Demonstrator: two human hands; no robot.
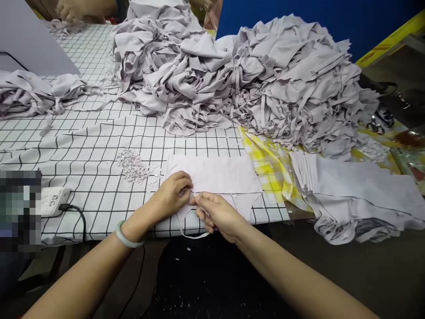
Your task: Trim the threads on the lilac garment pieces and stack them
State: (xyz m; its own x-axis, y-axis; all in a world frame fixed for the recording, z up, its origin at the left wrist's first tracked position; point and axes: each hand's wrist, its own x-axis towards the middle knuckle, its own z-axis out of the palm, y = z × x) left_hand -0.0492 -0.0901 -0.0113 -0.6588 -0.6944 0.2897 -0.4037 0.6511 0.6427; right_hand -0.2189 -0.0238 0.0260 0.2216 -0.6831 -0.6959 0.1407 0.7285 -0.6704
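A flat pale lilac fabric piece (pixel 215 173) lies at the near edge of the table with the black-grid cloth (pixel 99 146). My left hand (pixel 172 192) is closed, pinching the fabric's near edge. My right hand (pixel 217 215) is closed too, pinching the same edge right beside it. A thin lilac strap (pixel 194 235) loops down from the piece over the table edge below both hands. A pale green bangle (pixel 128 239) sits on my left wrist.
A big heap of lilac fabric pieces (pixel 239 75) fills the back of the table. A smaller pile (pixel 33 93) lies far left. A neat stack (pixel 358 186) lies right on yellow checked cloth (pixel 272 168). Small trimmings (pixel 134 166) and a white power strip (pixel 53 200) are at left. Another person's hand (pixel 71 9) is far back.
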